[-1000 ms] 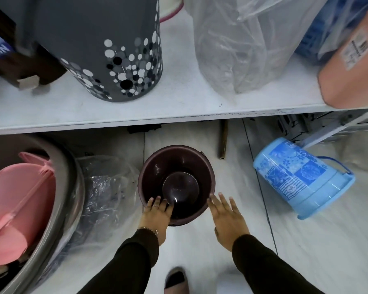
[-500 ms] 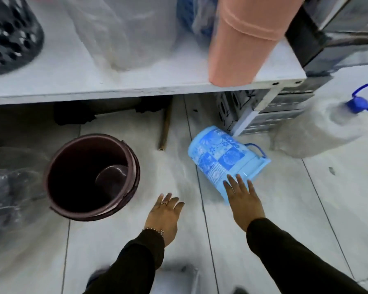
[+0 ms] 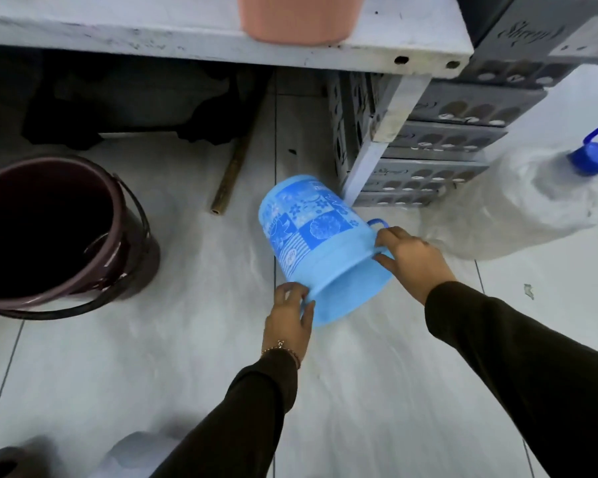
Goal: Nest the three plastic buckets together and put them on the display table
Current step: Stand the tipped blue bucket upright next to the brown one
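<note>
- A blue plastic bucket [image 3: 320, 251] lies tipped on its side on the pale tiled floor [image 3: 159, 346], its open mouth turned toward the person and its base pointing away, beside a white table leg [image 3: 370, 157].
- The left hand [image 3: 289, 322] is on the near-left part of the rim, its fingers [image 3: 287, 293] curled over the edge and closed on it.
- The right hand [image 3: 415, 258] is on the far-right part of the rim, beside the small handle [image 3: 377, 223], its fingers wrapped round the rim edge in a grip.
- A dark maroon bucket [image 3: 54, 236] stands upright on the floor, well apart to the left, mouth open upward; its inside is too dark to make out.
- The blue bucket looks light, thin-walled and slightly flexible, smooth and likely a little slippery; the stiffened rim at opposite sides seems the soundest place to hold it.
- The white table [image 3: 221, 39] above carries a salmon-pink container [image 3: 297, 19].
</note>
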